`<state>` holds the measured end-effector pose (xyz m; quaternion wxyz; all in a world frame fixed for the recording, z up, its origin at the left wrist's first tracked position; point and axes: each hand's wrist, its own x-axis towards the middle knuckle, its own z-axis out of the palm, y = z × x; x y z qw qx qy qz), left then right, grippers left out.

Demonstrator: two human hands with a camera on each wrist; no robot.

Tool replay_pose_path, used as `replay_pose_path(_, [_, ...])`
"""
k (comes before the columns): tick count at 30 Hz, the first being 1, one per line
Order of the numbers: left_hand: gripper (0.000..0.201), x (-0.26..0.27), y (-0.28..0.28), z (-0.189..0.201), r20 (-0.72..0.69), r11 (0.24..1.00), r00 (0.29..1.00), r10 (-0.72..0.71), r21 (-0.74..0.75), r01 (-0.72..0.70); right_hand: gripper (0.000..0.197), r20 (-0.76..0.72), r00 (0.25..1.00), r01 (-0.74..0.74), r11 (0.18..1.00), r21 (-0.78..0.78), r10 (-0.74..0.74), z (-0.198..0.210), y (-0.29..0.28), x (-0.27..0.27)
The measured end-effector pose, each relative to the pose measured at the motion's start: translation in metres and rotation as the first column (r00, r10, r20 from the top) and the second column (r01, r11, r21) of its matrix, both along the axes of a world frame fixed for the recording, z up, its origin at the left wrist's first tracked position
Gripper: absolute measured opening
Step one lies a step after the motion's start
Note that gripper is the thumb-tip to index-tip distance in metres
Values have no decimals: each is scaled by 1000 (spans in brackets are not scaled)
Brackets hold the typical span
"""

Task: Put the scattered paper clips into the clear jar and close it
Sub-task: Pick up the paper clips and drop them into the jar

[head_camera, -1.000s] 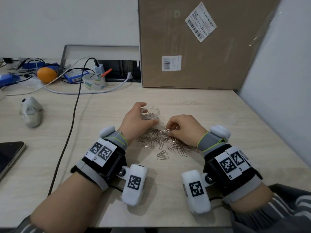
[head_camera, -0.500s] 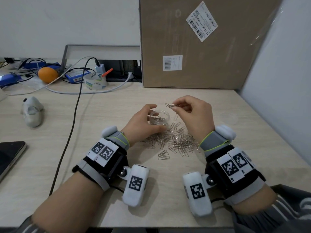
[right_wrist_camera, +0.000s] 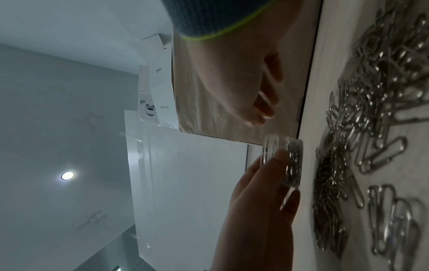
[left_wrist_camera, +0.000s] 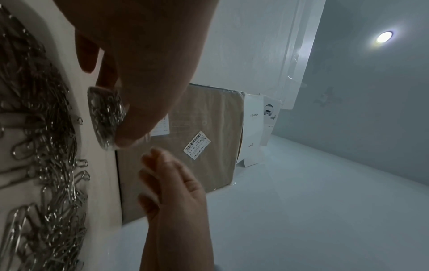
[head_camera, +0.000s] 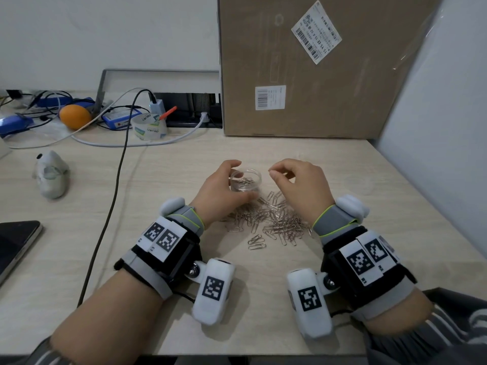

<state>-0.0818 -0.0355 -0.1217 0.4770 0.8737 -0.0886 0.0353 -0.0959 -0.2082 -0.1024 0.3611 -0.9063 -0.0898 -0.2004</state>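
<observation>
A small clear jar [head_camera: 249, 180] stands open on the wooden desk with several paper clips inside. My left hand [head_camera: 238, 181] grips it, thumb on the far side and fingers on the near side. The left wrist view shows the jar [left_wrist_camera: 106, 117] under my thumb. A heap of silver paper clips [head_camera: 274, 219] lies scattered just in front of the jar. My right hand [head_camera: 272, 173] hovers beside the jar's right rim, fingers loosely curled, with no clip visible in them. In the right wrist view the jar [right_wrist_camera: 292, 161] sits beyond the clips [right_wrist_camera: 383, 110].
A large cardboard box [head_camera: 316, 75] stands behind the jar and a pale wall panel [head_camera: 434, 127] closes the right side. A black cable [head_camera: 116, 180], a grey lump [head_camera: 51, 175], a tape roll [head_camera: 149, 126] and a dark screen [head_camera: 15, 246] lie to the left. A faint clear disc [head_camera: 367, 189] lies right of the hands.
My right hand lifted a pinch of clips from the heap, carried them over the jar, and now holds none. My left hand has kept its grip on the jar.
</observation>
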Motion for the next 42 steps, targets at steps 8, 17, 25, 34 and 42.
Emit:
replay_pose_path(8, [72,6,5,0,-6,994,994,105,-36,-105,62,-457,876,-40,922,-386,-153,-1,-14,-1])
replay_pose_path(17, [73,4,4,-1,-19,996,996,87,-21,-87,65,-596,797,-361,865,-348,93,7,-9,-13])
replay_pose_path(25, [72,3,3,-1,-21,996,997,79,-32,-80,19,-426,895,-290,897,-334,130,1,-5,-7])
replay_pose_path(34, [72,2,3,0,-17,998,998,63,-23,-64,13,-284,958,-100,961,-258,23,-5,-2,1])
replay_pose_path(42, [76,1,3,1,-27,1000,1000,13,-1,-13,7,5,999,48,998,37,-48,0,-3,6])
